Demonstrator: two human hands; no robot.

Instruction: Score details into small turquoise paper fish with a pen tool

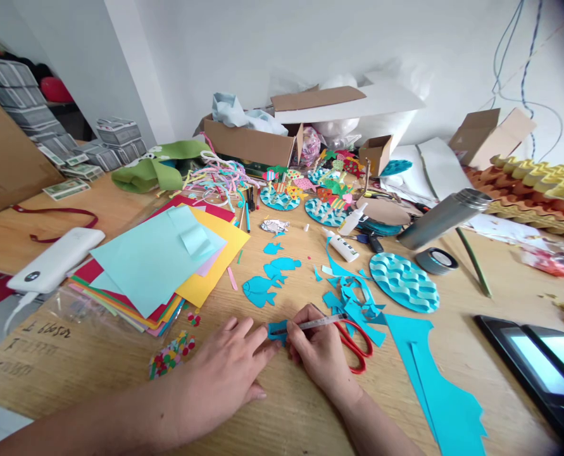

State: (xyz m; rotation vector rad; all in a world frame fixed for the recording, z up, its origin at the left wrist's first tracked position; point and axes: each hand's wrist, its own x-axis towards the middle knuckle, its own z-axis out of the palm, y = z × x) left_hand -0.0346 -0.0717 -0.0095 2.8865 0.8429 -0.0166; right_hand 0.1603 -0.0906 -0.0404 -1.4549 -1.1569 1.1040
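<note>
Blue paper, cut to one small piece (276, 330), lies between the hands just below the centre of the frame; the right hand (318, 351) is closed round a slim pen (319, 322) whose tip points onto it, while the left hand (234, 358), palm down with fingers loosely apart, steadies its left end without grasping anything. That light hold looks like the weak point: so small a piece could pivot or skid under the pen's push, leaving a crooked line, and a hard stroke might crease or tear it. What shows of the piece is flat, plain and bright blue, its outline partly hidden by fingers. Just right of the right hand, red-handled scissors (360, 347) could be knocked by a sliding wrist. Left of the left hand, a loose confetti heap (170, 356) could scatter across the surface (300, 421) if the forearm drifts. Above the hands, a blue fish cutout (259, 291) with drawn lines lies apart; at centre right, blue scraps (352, 297) of a like colour might swallow the small piece if it slips among them.
</note>
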